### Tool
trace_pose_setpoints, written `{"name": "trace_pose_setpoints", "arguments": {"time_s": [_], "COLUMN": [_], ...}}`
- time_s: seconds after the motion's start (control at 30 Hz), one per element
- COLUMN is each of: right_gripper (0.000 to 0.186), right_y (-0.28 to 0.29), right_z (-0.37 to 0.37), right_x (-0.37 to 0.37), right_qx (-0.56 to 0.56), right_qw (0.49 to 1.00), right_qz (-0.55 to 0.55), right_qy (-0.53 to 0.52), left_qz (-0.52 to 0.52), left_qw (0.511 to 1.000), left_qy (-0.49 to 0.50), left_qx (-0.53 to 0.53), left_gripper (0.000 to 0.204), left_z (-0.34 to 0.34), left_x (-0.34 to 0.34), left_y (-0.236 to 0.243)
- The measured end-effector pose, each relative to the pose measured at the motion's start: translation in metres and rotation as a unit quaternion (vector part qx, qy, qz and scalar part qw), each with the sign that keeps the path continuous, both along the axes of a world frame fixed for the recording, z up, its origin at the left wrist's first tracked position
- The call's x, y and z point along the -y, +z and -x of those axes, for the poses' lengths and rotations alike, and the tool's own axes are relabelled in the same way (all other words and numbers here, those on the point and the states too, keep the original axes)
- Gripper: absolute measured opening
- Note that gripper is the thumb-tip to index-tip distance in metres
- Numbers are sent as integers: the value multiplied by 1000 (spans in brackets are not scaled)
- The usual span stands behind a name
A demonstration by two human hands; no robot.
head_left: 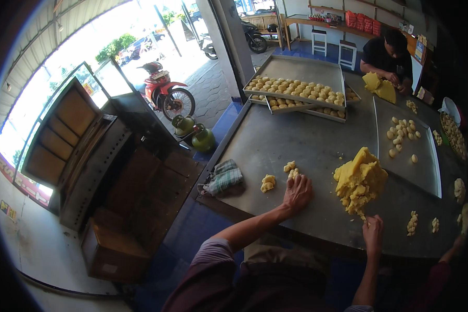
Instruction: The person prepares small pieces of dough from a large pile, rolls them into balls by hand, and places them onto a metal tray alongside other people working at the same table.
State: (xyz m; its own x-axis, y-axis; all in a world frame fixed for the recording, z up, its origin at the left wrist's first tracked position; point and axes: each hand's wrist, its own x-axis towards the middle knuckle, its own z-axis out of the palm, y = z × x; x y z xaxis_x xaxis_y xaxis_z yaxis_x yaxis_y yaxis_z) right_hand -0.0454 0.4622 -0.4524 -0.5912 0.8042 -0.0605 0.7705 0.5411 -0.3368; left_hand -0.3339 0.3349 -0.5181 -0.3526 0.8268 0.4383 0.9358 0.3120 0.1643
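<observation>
A big, rough mound of yellow dough [360, 179] stands on the metal tabletop in front of me. My right hand [373, 233] is closed at its lower tip, the fingers pinched on a bit of dough there. To the left, my left hand [298, 193] rests low over the table with its fingers bunched against a small cluster of dough pieces [293, 172]. What lies under those fingertips is partly hidden. Another little heap of dough pieces [268, 183] sits just left of that hand.
Stacked trays of round dough balls [296, 88] stand at the far side. A flat tray [421, 156] with loose balls lies right. Across the table, a person [390, 57] works beside yellow dough slabs [379, 87]. A checked cloth [223, 178] lies at the left edge; green gas cylinders [203, 138] stand beyond.
</observation>
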Motion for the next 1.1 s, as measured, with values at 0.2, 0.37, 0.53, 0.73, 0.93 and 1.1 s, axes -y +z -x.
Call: {"name": "trace_pose_setpoints", "arguments": {"time_s": [0.2,0.37,0.53,0.73,0.93,1.1], "right_gripper": [37,48,41,46,24,23], "right_y": [-49,-34,-40,-40,-5,-14], "right_z": [-37,-15,-48,-31,55,54], "right_x": [0,62,39,46,96,78], "right_qx": [-44,-50,-152,-327,-344,-346], "right_qw": [992,992,988,944,930,935], "right_qz": [-91,-88,5,27,110,22], "right_qy": [-80,-69,-38,-42,-62,67], "left_qz": [51,32,-186,-160,-104,-74], "left_qw": [998,971,862,782,840,766], "left_qy": [-1,98,67,20,-82,-63], "left_qx": [48,217,467,602,527,635], "left_gripper": [32,29,24,33,37,19], "left_z": [-27,-34,-51,-87,-134,-95], "left_x": [56,61,46,25,12,25], "left_y": [-5,15,21,29,33,56]}}
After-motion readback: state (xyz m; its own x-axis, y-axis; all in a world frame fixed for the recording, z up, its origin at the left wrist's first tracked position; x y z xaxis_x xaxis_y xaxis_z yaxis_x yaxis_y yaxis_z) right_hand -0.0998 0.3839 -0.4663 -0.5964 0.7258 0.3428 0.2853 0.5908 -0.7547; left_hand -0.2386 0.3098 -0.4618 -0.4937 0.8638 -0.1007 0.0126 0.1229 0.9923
